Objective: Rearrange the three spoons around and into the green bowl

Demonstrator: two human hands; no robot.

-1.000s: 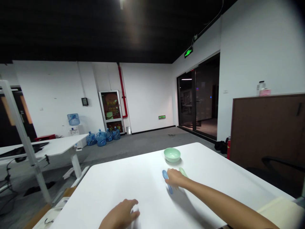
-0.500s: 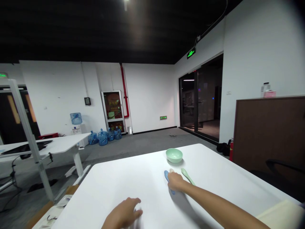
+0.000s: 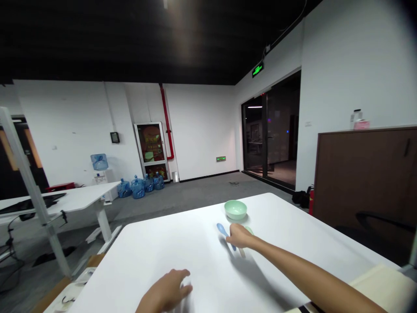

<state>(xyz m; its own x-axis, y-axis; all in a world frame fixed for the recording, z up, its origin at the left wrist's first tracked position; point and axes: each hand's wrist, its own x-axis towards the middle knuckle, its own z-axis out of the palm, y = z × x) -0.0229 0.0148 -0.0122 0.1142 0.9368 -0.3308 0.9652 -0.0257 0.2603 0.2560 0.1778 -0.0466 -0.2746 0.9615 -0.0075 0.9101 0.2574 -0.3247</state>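
Note:
My right hand point(image 3: 240, 237) reaches out over the white table point(image 3: 156, 252) and is closed on a blue spoon point(image 3: 222, 229), whose bowl sticks out to the left, slightly off the surface. A pale spoon handle point(image 3: 242, 252) pokes out below the hand. Behind the hand, a green spoon point(image 3: 249, 229) is mostly hidden. A mint green bowl point(image 3: 235, 209) stands just beyond, near the table's far edge. My left hand point(image 3: 167, 292) lies on the table near me with its fingers loosely flat and nothing in it.
A brown cabinet point(image 3: 365, 174) and a dark chair point(image 3: 381, 226) stand to the right. On the left are a second white desk point(image 3: 74, 198) and a slanted metal stand point(image 3: 29, 187). Blue water jugs point(image 3: 138, 188) line the far wall.
My right hand has shifted slightly left and the blue spoon has come up with it, its bowl now further left. The left hand has stayed where it was.

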